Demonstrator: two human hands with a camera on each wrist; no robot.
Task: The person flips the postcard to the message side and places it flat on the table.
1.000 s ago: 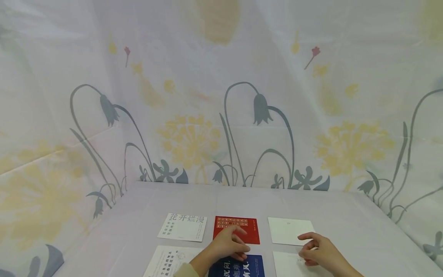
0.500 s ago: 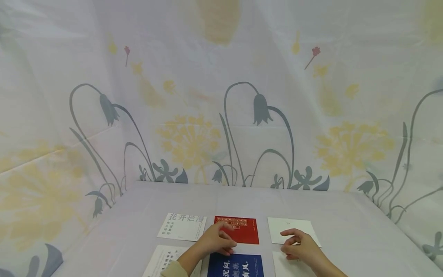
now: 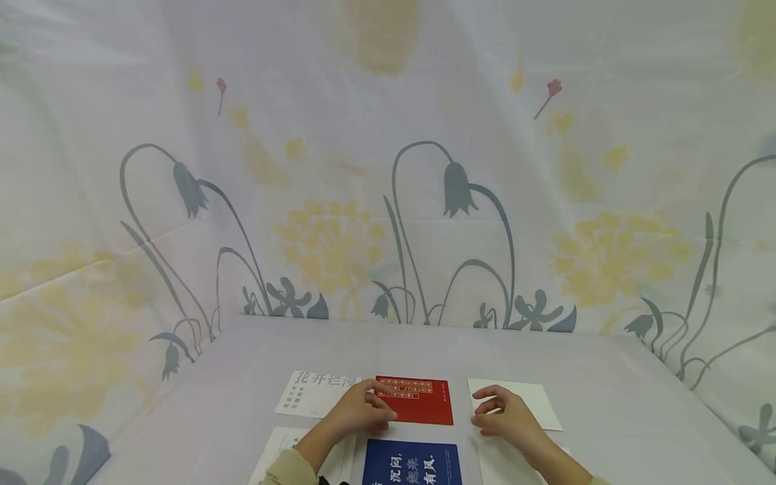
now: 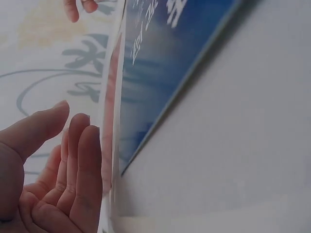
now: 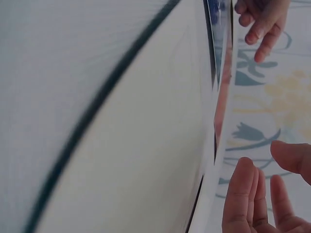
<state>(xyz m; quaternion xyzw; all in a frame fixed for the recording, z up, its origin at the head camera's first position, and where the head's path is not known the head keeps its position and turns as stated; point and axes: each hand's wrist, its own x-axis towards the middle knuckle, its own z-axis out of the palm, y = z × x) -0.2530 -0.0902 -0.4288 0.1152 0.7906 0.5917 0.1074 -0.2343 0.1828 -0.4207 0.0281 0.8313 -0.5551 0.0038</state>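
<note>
My left hand [image 3: 358, 409] hovers over the left part of a red card [image 3: 427, 407] with gold characters, its fingers relaxed and holding nothing. Below it lies a blue card [image 3: 412, 465] with white characters. On the right, my right hand [image 3: 506, 419] is above a plain white card [image 3: 542, 403] and partly hides another white card [image 3: 500, 465] nearer me. Its fingers are loosely bent, with nothing between them. In the left wrist view the thumb and fingers [image 4: 87, 165] stand apart; the right wrist view likewise has a gap between thumb and fingers [image 5: 238, 194].
A white card [image 3: 312, 396] with grey characters lies at the upper left, and a printed white card [image 3: 273, 448] sits below it, partly covered by my left forearm. The cards rest on a pale tabletop [image 3: 424, 347]. Behind stands a flower-patterned cloth [image 3: 364, 168].
Both hands have moved left. The left hand has come off the blue card toward the red card's left edge, and the right hand now reaches the white cards' left side. The cards look unmoved.
</note>
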